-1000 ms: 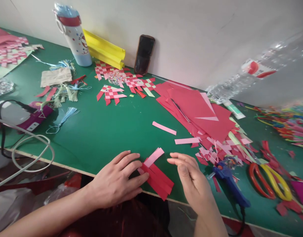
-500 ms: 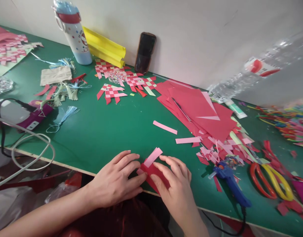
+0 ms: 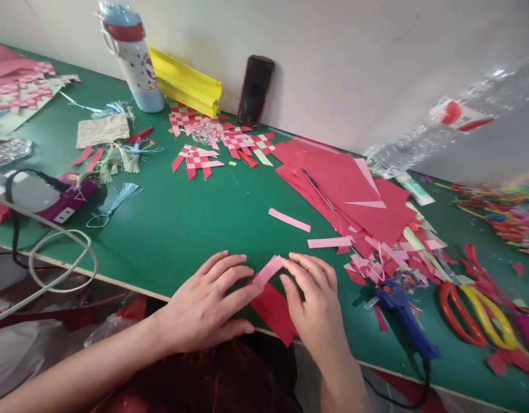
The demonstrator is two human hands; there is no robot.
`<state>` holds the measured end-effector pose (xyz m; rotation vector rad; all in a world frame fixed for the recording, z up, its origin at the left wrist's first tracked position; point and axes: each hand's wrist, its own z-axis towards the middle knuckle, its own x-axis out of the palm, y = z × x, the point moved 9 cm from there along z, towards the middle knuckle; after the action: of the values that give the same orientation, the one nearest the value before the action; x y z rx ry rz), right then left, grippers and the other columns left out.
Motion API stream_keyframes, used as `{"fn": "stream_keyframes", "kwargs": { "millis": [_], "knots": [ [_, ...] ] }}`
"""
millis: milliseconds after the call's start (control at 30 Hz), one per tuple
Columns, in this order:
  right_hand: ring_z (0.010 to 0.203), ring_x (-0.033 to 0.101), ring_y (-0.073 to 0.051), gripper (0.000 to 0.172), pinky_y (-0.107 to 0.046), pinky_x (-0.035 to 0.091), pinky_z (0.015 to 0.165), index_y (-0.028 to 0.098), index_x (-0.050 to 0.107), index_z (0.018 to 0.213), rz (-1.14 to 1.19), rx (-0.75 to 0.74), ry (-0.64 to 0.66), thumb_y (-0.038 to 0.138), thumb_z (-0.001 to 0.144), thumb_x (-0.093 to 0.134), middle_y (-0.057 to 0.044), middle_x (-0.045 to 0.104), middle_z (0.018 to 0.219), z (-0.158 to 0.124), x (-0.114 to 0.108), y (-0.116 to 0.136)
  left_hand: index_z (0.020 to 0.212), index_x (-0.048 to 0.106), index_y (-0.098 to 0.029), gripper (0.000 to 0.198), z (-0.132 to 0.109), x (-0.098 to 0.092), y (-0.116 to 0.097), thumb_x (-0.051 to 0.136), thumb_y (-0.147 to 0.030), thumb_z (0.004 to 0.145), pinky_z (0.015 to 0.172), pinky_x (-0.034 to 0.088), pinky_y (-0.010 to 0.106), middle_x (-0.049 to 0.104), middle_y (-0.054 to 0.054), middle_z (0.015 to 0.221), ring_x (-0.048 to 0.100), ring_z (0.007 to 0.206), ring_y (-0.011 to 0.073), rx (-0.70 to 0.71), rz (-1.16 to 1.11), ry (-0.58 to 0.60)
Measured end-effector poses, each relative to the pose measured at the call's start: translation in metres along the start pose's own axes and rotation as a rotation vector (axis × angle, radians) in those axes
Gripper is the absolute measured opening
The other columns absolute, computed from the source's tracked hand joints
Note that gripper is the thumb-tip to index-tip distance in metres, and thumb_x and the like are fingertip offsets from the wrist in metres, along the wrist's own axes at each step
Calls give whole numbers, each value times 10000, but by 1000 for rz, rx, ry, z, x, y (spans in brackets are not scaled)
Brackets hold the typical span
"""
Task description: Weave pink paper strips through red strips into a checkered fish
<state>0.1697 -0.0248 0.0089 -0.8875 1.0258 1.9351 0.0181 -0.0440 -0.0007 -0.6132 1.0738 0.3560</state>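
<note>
My left hand (image 3: 206, 301) lies flat with fingers spread on the near edge of the green table (image 3: 195, 212), pressing down the left end of a bundle of red paper strips (image 3: 273, 310). A pink paper strip (image 3: 268, 269) lies across those red strips. My right hand (image 3: 315, 301) rests on the red strips from the right, its fingertips at the far end of the pink strip. Whether it pinches the strip is not clear.
Loose pink strips (image 3: 289, 219), a stack of red paper sheets (image 3: 354, 195) and scraps lie right of centre. A blue glue gun (image 3: 402, 315), scissors (image 3: 475, 312), a phone (image 3: 256, 90), a bottle (image 3: 133, 57), yellow paper (image 3: 187, 83), woven pieces (image 3: 198, 160) and a cable (image 3: 62, 258) are around.
My right hand came down from hovering onto the red strips, then slid up to the end of the pink strip. My left hand stayed pressing the strips.
</note>
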Motion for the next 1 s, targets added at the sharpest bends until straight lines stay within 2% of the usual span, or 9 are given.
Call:
{"fn": "stream_keyframes", "kwargs": {
  "millis": [133, 333, 600, 833, 1000],
  "knots": [
    [1145, 527, -260, 257, -479, 472, 980, 243, 645, 1198, 16, -5, 39, 248, 967, 535, -87, 653, 1202, 11, 7, -9, 1314, 563, -245, 529, 9, -1, -8, 549, -587, 910, 1158, 318, 572, 540, 111, 1340, 381, 1388, 323, 22, -10, -30],
    [1173, 525, -275, 260, -472, 438, 968, 244, 650, 1186, -50, 40, 87, 328, 957, 562, -79, 653, 1230, 11, 20, -20, 1288, 587, -258, 615, 19, 11, -17, 445, -701, 885, 1148, 326, 575, 492, 109, 1417, 391, 1382, 337, 39, 46, -23],
    [1157, 521, -276, 236, -457, 411, 960, 233, 663, 1146, -61, 48, 75, 324, 945, 580, -73, 658, 1214, 10, 21, -19, 1296, 574, -252, 657, 16, 23, -13, 402, -732, 882, 1176, 262, 577, 508, 90, 1412, 363, 1399, 330, 8, 65, 34],
    [1142, 523, -272, 232, -450, 414, 954, 231, 668, 1132, -42, 52, 61, 329, 934, 600, -68, 661, 1199, 10, 21, -21, 1281, 591, -277, 612, 14, 22, -11, 431, -718, 887, 1209, 192, 542, 510, 74, 1414, 351, 1411, 304, 1, 38, 14],
    [1137, 527, -276, 216, -456, 415, 949, 239, 670, 1114, -34, 56, 51, 327, 925, 616, -65, 665, 1191, 10, 21, -22, 1290, 589, -303, 596, 13, 20, -12, 443, -715, 885, 1198, 213, 557, 530, 71, 1382, 367, 1401, 310, 8, 41, 15]
  ]
}}
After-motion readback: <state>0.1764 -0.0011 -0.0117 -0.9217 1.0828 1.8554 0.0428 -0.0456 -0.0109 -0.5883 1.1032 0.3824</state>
